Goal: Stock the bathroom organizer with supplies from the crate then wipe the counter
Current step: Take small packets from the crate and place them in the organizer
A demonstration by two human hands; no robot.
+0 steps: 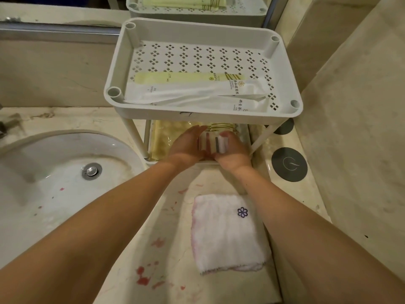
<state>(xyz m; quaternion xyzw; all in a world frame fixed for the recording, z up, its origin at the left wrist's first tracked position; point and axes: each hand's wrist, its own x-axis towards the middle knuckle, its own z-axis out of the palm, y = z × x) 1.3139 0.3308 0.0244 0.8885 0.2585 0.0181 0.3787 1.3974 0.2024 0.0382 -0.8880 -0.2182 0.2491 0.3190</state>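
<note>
Grips a small stack of striped packets (pixel 215 144) in the right hand (pixel 233 153), thumb curled over the top, just inside the lower shelf (pixel 148 139) of the white organizer (pixel 219 116). Presses the left hand (pixel 186 148) flat against the stack's left side, fingers straight. Shows long white and yellow sachets (pixel 197 93) in the top tray (pixel 197 53), and a folded white towel (pixel 228 233) on the stained table (pixel 153 227) between the forearms, near the sink (pixel 54 163).

The pale counter (pixel 166 227) carries the white organizer (pixel 203 116), a folded white towel (pixel 228 235) and two dark round discs (pixel 289 164).
</note>
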